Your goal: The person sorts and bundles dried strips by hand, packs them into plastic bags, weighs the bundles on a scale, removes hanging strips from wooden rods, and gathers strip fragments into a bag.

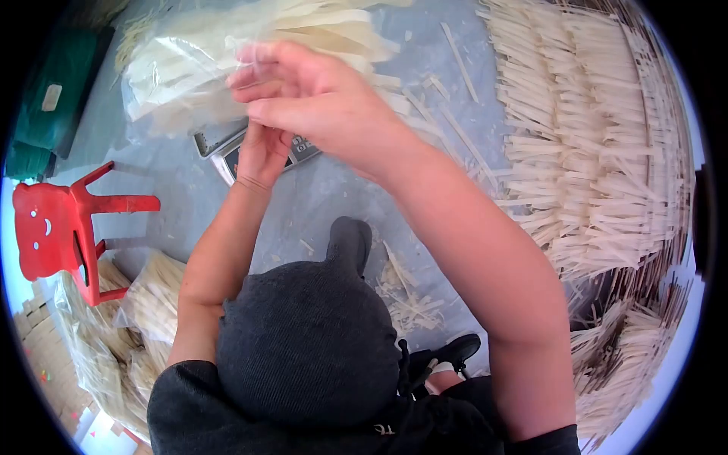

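My right hand is raised over the near edge of a clear plastic bag of pale flat strips. Its fingers are curved and apart from the thumb, slightly blurred, and nothing can be made out in them. Below it, my left hand is upright beside a metal scale; its fingers are mostly hidden behind my right hand. Part of the scale's keypad shows under my wrists. The bag lies across the far side of the scale.
A red chair stands at the left, with bagged strips below it and green bundles behind. Rows of pale strips line the right. Loose scraps lie on the grey floor near a black shoe.
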Action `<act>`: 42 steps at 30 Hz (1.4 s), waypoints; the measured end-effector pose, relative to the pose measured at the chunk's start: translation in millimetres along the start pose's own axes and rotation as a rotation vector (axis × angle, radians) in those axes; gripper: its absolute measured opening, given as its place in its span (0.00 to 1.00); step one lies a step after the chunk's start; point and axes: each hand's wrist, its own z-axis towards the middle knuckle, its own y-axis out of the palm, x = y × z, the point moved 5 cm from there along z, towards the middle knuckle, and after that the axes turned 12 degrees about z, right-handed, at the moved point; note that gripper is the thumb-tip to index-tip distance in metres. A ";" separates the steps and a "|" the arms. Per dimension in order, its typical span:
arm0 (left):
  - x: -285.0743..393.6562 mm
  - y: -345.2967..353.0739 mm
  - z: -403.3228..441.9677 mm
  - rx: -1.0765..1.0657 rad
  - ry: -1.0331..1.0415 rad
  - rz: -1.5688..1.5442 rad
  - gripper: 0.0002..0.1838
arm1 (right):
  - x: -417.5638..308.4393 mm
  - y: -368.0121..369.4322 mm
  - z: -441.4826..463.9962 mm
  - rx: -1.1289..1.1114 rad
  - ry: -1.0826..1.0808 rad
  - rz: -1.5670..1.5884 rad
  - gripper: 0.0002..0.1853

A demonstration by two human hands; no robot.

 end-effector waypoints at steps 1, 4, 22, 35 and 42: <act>0.2 -6.6 1.0 0.066 0.045 0.034 0.26 | 10.1 -3.9 3.4 0.004 0.001 0.001 0.27; -7.7 -13.9 0.5 0.160 0.035 0.120 0.25 | 38.0 -21.6 7.1 0.111 0.129 -0.023 0.30; -205.3 -7.3 -132.0 -0.928 -0.535 0.971 0.13 | 189.0 -109.6 -315.0 0.586 0.743 -0.373 0.15; -155.1 101.9 5.0 0.014 -0.513 0.291 0.11 | 174.6 -57.8 -339.5 0.536 0.784 -0.475 0.15; -142.2 77.2 16.6 0.265 -0.359 0.216 0.12 | 159.3 -79.5 -340.8 0.674 0.706 -0.439 0.15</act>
